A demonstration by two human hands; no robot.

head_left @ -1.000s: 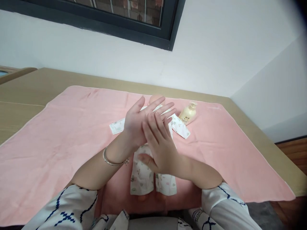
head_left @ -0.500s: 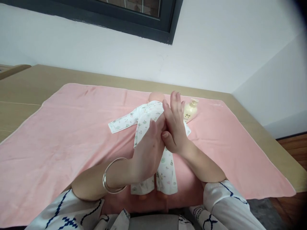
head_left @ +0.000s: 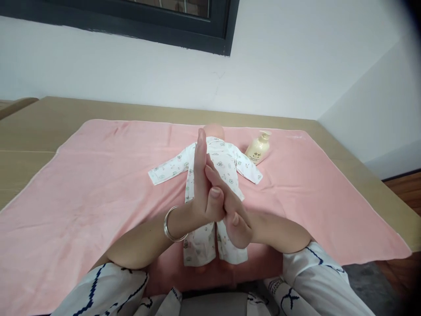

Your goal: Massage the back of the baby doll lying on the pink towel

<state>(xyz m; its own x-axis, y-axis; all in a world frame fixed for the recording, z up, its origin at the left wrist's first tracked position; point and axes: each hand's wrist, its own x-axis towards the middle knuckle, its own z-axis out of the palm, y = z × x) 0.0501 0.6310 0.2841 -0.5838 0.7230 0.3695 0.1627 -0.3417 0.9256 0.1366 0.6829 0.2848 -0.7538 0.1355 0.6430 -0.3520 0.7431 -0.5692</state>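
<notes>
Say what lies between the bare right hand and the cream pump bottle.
Head view: a white printed fabric sleeve and pink cloth separate right hand and bottle.

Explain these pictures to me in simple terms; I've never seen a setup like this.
There is no machine here: these are a person's own bare hands. One camera, worn on the head, takes every view, looking forward and down. The left hand, with a silvery bracelet at its wrist, is set against the right hand, palm to palm. No object shows in either. Beyond and below them, a doll in white printed clothes lies on a pink cloth spread over a wooden table, with a pump bottle beside it.
</notes>
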